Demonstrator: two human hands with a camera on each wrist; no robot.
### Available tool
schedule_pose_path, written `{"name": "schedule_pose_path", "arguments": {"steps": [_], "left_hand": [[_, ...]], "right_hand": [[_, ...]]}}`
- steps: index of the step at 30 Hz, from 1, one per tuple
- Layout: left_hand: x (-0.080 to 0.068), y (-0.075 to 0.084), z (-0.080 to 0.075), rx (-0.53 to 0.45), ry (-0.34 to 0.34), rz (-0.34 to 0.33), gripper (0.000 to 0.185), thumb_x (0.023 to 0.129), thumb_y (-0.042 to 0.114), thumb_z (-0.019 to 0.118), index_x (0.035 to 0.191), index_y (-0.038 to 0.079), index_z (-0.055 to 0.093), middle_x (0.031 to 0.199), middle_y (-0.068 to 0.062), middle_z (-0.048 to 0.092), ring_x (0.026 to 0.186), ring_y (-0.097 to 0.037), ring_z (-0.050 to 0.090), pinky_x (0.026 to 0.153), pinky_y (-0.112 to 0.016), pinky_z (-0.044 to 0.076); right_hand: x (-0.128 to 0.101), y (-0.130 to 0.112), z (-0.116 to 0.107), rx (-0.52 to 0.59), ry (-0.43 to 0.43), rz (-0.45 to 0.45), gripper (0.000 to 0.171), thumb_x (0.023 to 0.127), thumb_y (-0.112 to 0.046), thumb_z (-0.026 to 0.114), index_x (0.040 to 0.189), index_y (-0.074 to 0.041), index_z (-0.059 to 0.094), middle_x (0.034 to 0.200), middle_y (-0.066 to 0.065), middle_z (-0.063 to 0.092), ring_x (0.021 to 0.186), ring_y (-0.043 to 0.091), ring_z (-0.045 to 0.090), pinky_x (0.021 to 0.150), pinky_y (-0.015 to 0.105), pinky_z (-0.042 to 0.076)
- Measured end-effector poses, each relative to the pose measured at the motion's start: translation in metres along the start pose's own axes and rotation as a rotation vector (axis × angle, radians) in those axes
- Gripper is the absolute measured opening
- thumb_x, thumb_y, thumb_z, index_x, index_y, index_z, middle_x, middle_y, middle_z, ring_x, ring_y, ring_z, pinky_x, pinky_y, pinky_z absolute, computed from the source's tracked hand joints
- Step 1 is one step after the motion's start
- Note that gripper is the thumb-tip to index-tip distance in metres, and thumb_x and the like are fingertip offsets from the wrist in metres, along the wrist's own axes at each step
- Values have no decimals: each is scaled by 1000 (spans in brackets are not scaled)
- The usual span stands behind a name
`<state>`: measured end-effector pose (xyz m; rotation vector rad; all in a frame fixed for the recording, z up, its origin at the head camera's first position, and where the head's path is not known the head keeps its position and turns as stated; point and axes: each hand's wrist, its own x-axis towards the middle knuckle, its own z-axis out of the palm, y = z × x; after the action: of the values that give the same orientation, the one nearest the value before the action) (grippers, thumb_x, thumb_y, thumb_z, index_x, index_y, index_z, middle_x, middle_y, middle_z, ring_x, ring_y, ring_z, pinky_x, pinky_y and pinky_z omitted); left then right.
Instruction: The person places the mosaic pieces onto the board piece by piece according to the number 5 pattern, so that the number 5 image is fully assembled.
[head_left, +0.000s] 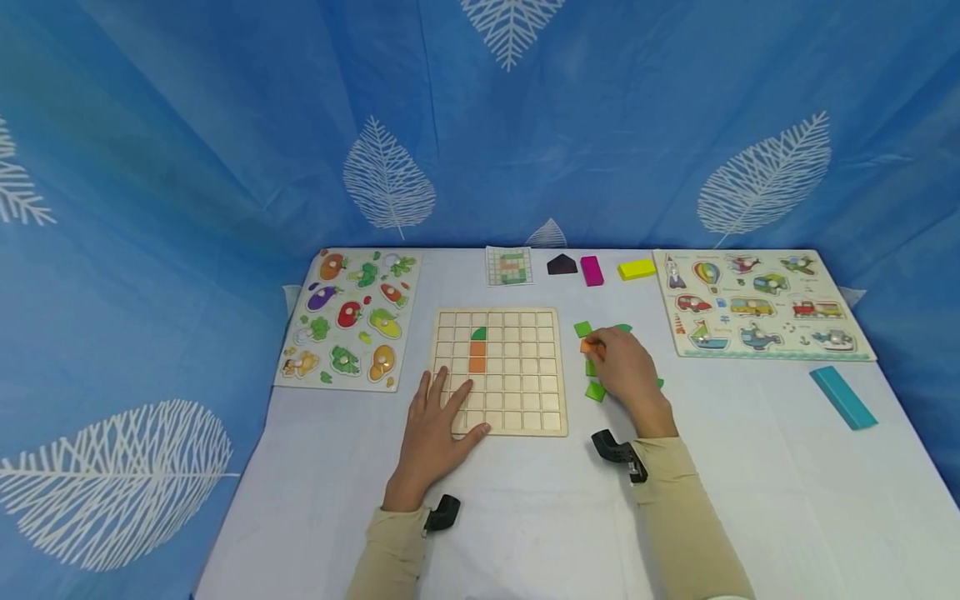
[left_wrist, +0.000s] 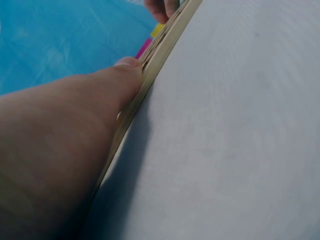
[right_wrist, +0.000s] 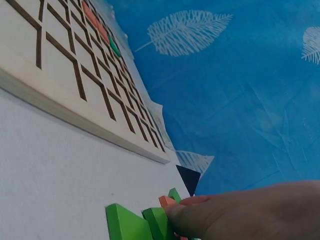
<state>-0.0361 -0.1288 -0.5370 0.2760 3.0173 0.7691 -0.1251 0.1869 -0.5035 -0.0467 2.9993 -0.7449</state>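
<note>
A wooden grid board (head_left: 525, 381) lies on the white table. Two orange square tiles (head_left: 477, 357) sit in one column of it, with a green rounded tile (head_left: 479, 334) just above them. My left hand (head_left: 430, 437) rests with spread fingers on the board's lower left part, its thumb at the near edge. Right of the board, my right hand (head_left: 628, 367) reaches into a small group of tiles, and its thumb and fingertips pinch an orange tile (right_wrist: 166, 201). Green tiles (head_left: 595, 391) lie around those fingers; some are partly hidden under the hand.
A pattern card (head_left: 509, 267) lies behind the board, beside dark brown (head_left: 562, 265), magenta (head_left: 592, 271) and yellow (head_left: 637, 269) blocks. A vegetable puzzle (head_left: 348, 321) is at left, a vehicle puzzle (head_left: 772, 304) at right, with a teal block (head_left: 843, 398) nearer. Blue curtain (head_left: 585, 125) hangs behind.
</note>
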Motion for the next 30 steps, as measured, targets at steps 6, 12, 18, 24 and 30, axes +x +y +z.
{"name": "schedule_pose_path", "arguments": {"steps": [6,12,18,24,30], "left_hand": [[0,0,-1,1,-3,3,75,89,60,69,153,25,49,171,-12,20,159,-41,8,122,-65,22],[0,1,-1,4,-6,-2,76,89,60,68,153,24,49,171,-12,19,159,-41,7,122,-65,22],[0,1,-2,5,-7,6,76,89,60,67,153,24,49,170,-13,20,159,-42,8,122,-66,22],[0,2,-2,19,-11,4,76,90,62,66,154,26,47,171,-12,19,159,-41,8,122,-65,22],[-1,2,-4,7,-10,3,76,90,62,66,154,25,48,171,-13,20,159,-41,8,122,-65,23]], "right_hand": [[1,1,2,-5,-5,-76,28,101,-21,66,121,-1,67,123,21,66,110,37,64,98,54,52],[0,-23,13,41,-14,-215,26,102,-26,64,118,-6,70,121,13,67,113,32,64,97,49,53],[0,-62,30,30,-79,-333,20,101,-27,66,115,-14,72,122,6,69,116,26,65,99,44,54],[2,-92,43,4,-107,-419,19,100,-28,68,113,-17,75,119,2,70,112,23,67,96,43,56],[5,-100,51,-37,-110,-435,18,99,-27,69,113,-17,76,116,-1,70,107,19,68,93,39,57]]}}
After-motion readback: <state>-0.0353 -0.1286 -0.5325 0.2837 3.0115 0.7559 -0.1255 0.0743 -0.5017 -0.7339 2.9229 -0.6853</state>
